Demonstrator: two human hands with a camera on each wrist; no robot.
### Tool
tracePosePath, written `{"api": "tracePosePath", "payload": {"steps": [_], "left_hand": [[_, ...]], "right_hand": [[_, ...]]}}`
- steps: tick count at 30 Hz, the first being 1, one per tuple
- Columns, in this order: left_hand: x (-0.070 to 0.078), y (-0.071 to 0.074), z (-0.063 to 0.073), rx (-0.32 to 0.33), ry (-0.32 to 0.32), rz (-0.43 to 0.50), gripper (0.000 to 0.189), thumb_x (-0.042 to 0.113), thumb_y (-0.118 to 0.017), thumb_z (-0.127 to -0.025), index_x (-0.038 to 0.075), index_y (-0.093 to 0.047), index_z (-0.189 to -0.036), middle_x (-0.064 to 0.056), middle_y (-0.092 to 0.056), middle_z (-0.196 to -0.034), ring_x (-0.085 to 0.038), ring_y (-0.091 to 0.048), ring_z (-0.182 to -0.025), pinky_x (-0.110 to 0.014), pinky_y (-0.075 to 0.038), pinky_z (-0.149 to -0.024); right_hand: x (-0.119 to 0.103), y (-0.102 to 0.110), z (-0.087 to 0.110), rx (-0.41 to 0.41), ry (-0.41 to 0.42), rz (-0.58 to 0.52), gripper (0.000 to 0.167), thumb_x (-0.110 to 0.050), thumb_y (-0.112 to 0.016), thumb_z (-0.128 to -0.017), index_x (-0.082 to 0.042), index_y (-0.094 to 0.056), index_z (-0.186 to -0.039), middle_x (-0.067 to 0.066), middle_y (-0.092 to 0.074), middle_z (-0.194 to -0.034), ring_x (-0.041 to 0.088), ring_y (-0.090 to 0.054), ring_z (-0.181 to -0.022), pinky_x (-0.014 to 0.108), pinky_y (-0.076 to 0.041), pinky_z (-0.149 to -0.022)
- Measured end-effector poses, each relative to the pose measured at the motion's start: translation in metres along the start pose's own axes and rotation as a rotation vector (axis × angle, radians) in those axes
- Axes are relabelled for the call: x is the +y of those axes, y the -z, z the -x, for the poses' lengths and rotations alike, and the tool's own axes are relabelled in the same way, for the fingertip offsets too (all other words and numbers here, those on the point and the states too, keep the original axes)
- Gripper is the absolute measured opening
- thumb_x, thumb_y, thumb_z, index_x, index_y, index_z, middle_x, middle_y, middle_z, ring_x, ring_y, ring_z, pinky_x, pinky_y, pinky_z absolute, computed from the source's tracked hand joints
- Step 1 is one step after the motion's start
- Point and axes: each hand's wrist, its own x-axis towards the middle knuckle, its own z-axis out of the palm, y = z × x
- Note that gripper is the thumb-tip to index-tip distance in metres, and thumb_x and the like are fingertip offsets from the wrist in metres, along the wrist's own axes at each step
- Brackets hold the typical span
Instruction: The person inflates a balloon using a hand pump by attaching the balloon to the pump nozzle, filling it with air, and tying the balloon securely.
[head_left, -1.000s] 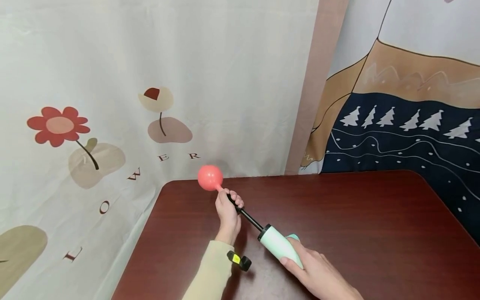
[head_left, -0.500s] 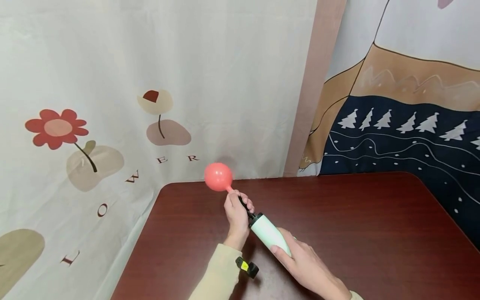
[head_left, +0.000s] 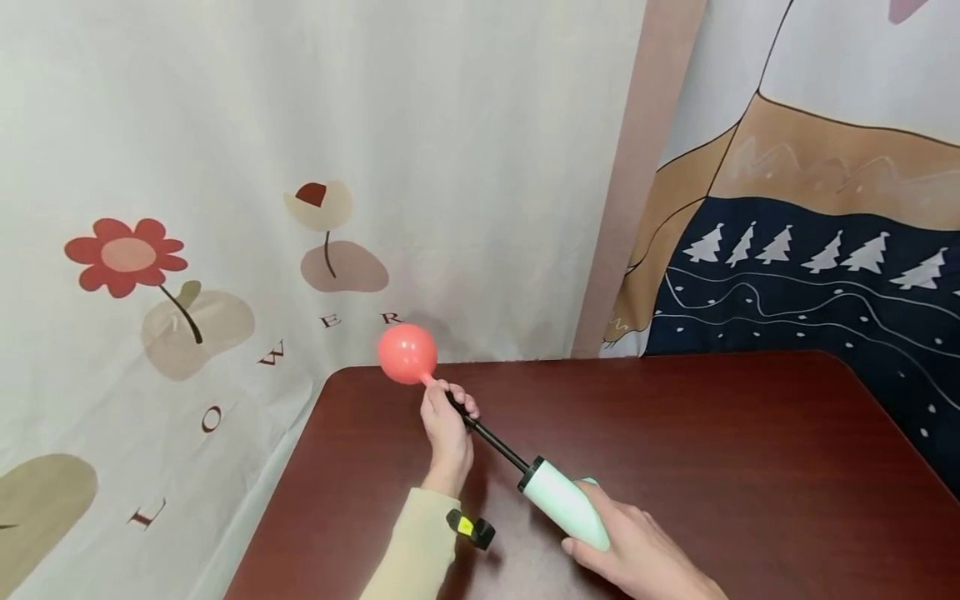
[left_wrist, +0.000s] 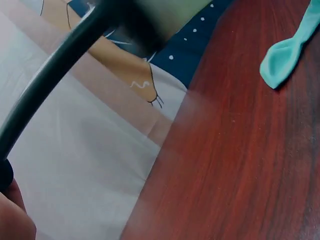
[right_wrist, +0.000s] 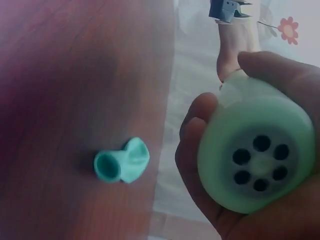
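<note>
A round, inflated coral-red balloon (head_left: 407,354) sits on the nozzle end of a hand balloon pump. My left hand (head_left: 447,425) grips the pump's black nozzle end and the balloon's neck. Between the hands the black rod (head_left: 501,443) stands drawn out of the mint-green pump barrel (head_left: 564,502). Wrapped round that barrel is my right hand (head_left: 643,550). The right wrist view shows the barrel's rounded end (right_wrist: 261,162), with a ring of small holes, inside the fingers. A limp teal balloon (left_wrist: 280,61) lies on the table; in the head view my right hand mostly hides it.
The dark red-brown wooden table (head_left: 705,425) reaches back to a white curtain (head_left: 480,167) with printed flowers and letters. At the right hangs a navy and brown printed cloth (head_left: 810,267). A black strapped device (head_left: 471,528) sits on the left wrist.
My hands came together, sliding the barrel up over the rod, then drew apart again so the rod shows long. The red balloon has grown slightly and swung left.
</note>
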Motion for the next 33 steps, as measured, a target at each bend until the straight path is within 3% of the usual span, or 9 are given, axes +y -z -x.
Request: {"api": "tracePosePath", "payload": {"steps": [4, 7, 9, 14, 19, 25, 29, 33], "left_hand": [[-0.010, -0.011, 0.017, -0.102, 0.012, -0.030, 0.025, 0.015, -0.030, -0.111, 0.011, -0.043, -0.090, 0.000, -0.048, -0.070, -0.011, -0.050, -0.052, -0.020, -0.044, -0.048], [-0.015, -0.017, 0.028, -0.170, 0.022, -0.077, 0.027, 0.016, -0.030, -0.111, 0.009, -0.045, -0.090, -0.001, -0.049, -0.070, -0.011, -0.052, -0.052, -0.021, -0.047, -0.050], [-0.017, -0.019, 0.032, -0.179, 0.016, -0.120, 0.028, 0.017, -0.030, -0.111, 0.008, -0.045, -0.089, -0.001, -0.049, -0.069, -0.011, -0.052, -0.051, -0.021, -0.048, -0.050], [-0.012, -0.019, 0.024, -0.144, 0.011, -0.169, 0.029, 0.016, -0.031, -0.110, 0.006, -0.046, -0.088, -0.003, -0.049, -0.068, -0.012, -0.052, -0.049, -0.022, -0.049, -0.048], [0.004, -0.012, 0.004, -0.090, 0.043, -0.125, 0.027, 0.016, -0.030, -0.109, 0.009, -0.045, -0.088, -0.002, -0.050, -0.068, -0.012, -0.053, -0.050, -0.023, -0.049, -0.047], [0.026, 0.005, -0.019, -0.021, 0.011, -0.057, 0.028, 0.021, -0.029, -0.113, 0.011, -0.042, -0.090, 0.000, -0.049, -0.067, -0.012, -0.052, -0.050, -0.021, -0.047, -0.046], [0.034, 0.013, -0.024, 0.019, -0.023, -0.010, 0.027, 0.020, -0.031, -0.113, 0.011, -0.042, -0.090, -0.001, -0.048, -0.067, -0.012, -0.051, -0.050, -0.020, -0.047, -0.047], [0.027, 0.012, -0.018, 0.016, -0.029, 0.004, 0.028, 0.018, -0.030, -0.113, 0.012, -0.042, -0.089, 0.000, -0.048, -0.066, -0.012, -0.052, -0.050, -0.020, -0.047, -0.047]], "right_hand": [[-0.011, -0.004, -0.013, 0.012, 0.002, -0.006, 0.077, -0.056, -0.072, -0.092, -0.010, -0.048, -0.148, 0.005, -0.063, -0.127, 0.018, -0.062, -0.096, 0.045, -0.052, -0.075], [-0.019, -0.007, -0.020, 0.095, 0.056, 0.019, 0.072, -0.056, -0.070, -0.094, -0.011, -0.048, -0.146, 0.002, -0.065, -0.118, 0.012, -0.062, -0.090, 0.037, -0.051, -0.071], [-0.022, -0.010, -0.023, 0.154, 0.102, 0.032, 0.067, -0.052, -0.071, -0.095, -0.012, -0.050, -0.144, -0.002, -0.066, -0.111, 0.008, -0.060, -0.084, 0.032, -0.049, -0.066], [-0.025, -0.013, -0.023, 0.192, 0.134, 0.040, 0.063, -0.050, -0.070, -0.096, -0.015, -0.051, -0.144, -0.005, -0.065, -0.109, 0.006, -0.059, -0.082, 0.028, -0.048, -0.066], [-0.019, -0.004, -0.012, 0.102, 0.098, 0.029, 0.067, -0.058, -0.066, -0.096, -0.020, -0.049, -0.148, -0.005, -0.063, -0.125, 0.009, -0.061, -0.095, 0.037, -0.052, -0.076], [-0.002, 0.006, 0.012, 0.089, 0.209, 0.077, 0.059, -0.054, -0.065, -0.098, -0.028, -0.047, -0.148, -0.014, -0.060, -0.118, 0.002, -0.057, -0.090, 0.029, -0.049, -0.070], [0.002, 0.012, 0.017, 0.072, 0.226, 0.078, 0.058, -0.056, -0.064, -0.098, -0.028, -0.048, -0.147, -0.013, -0.061, -0.116, 0.001, -0.057, -0.088, 0.028, -0.049, -0.069], [0.003, 0.012, 0.015, 0.052, 0.227, 0.086, 0.061, -0.056, -0.062, -0.099, -0.026, -0.047, -0.149, -0.010, -0.062, -0.122, 0.004, -0.058, -0.091, 0.030, -0.050, -0.071]]}}
